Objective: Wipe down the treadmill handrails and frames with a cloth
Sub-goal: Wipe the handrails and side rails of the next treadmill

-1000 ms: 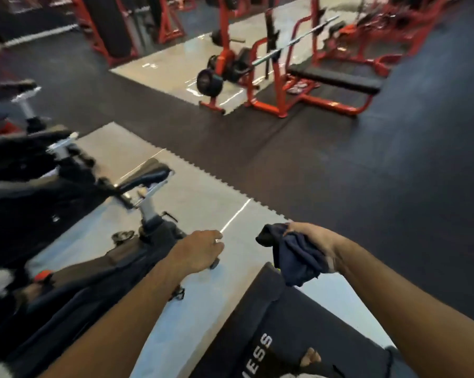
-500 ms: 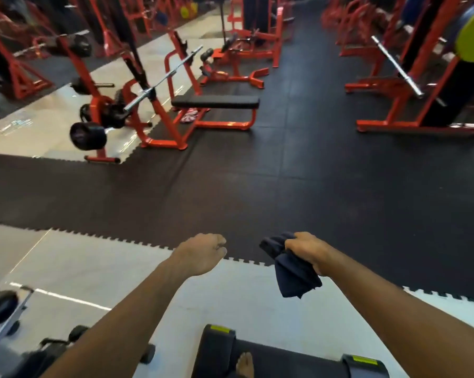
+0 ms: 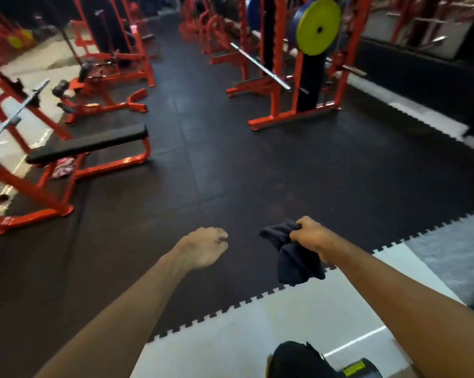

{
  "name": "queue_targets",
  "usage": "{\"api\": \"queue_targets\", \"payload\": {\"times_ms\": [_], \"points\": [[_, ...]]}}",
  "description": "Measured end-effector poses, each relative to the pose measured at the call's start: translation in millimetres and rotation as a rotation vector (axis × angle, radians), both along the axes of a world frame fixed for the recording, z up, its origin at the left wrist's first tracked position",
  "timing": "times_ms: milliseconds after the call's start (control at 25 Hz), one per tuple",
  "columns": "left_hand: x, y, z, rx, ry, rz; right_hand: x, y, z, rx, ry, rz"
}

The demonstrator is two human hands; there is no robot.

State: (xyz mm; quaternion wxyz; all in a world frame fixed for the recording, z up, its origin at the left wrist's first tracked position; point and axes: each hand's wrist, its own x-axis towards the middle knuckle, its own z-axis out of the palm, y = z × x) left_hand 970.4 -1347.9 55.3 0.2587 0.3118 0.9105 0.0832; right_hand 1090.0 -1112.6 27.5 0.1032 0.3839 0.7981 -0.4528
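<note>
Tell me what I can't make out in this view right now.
Head view:
- treadmill handrails: none in view; only a black part with a yellow label, cut off by the bottom edge.
- cloth: its upper part hidden inside the right hand.
- far machines at top left: blurred.

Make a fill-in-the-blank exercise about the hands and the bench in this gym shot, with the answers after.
1. The right hand grips a dark ____.
2. The left hand, fingers curled, holds ____.
3. The pad of the flat bench is coloured ____.
Missing words: cloth; nothing; black.
</note>
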Motion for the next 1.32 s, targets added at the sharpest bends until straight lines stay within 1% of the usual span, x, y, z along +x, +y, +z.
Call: {"api": "queue_targets", "payload": {"times_ms": [120, 200, 280, 360, 400, 480, 600, 760, 840, 920, 960, 1000, 1080, 1120, 1200, 1320], "points": [[-65, 82, -44, -0.004, 0.042, -0.105, -33, 67, -48, -0.032, 0.043, -0.11], [-112, 154, -93, -0.005, 0.08, -0.191, -59, 124, -104, -0.01, 0.036, -0.182], [-151, 231, -147, 0.007, 0.117, -0.286, -81, 182, -164, -0.01, 0.075, -0.265], [-180, 311, -194, 0.035, 0.13, -0.383, -97, 239, -208, -0.039, 0.124, -0.395], [-189, 348, -209, 0.034, 0.107, -0.437, -98, 263, -222, -0.044, 0.124, -0.476], [-196, 412, -221, -0.001, 0.062, -0.569, -92, 300, -231, 0.011, 0.094, -0.598], [-207, 509, -214, -0.047, 0.046, -0.753, -73, 354, -224, 0.176, 0.036, -0.76], [-199, 660, -212, -0.003, 0.079, -1.045, -38, 418, -221, 0.358, -0.062, -0.999], [-180, 718, -205, 0.006, 0.049, -1.182, -20, 438, -222, 0.373, -0.125, -1.177], [-157, 764, -199, -0.004, 0.034, -1.345, -4, 451, -223, 0.317, -0.113, -1.368], [-143, 791, -197, -0.012, 0.035, -1.428, 6, 461, -224, 0.273, -0.061, -1.496], [-128, 816, -195, -0.009, 0.032, -1.496, 17, 467, -222, 0.202, 0.04, -1.651], [-90, 862, -193, 0.004, -0.006, -1.597, 36, 477, -217, 0.042, 0.318, -1.949], [-70, 883, -196, 0.006, -0.043, -1.626, 44, 481, -216, -0.025, 0.459, -2.045], [-21, 919, -206, 0.014, -0.173, -1.675, 65, 498, -220, -0.095, 0.673, -2.127], [59, 952, -225, -0.023, -0.5, -1.724, 111, 540, -235, -0.083, 0.889, -2.202]]}}
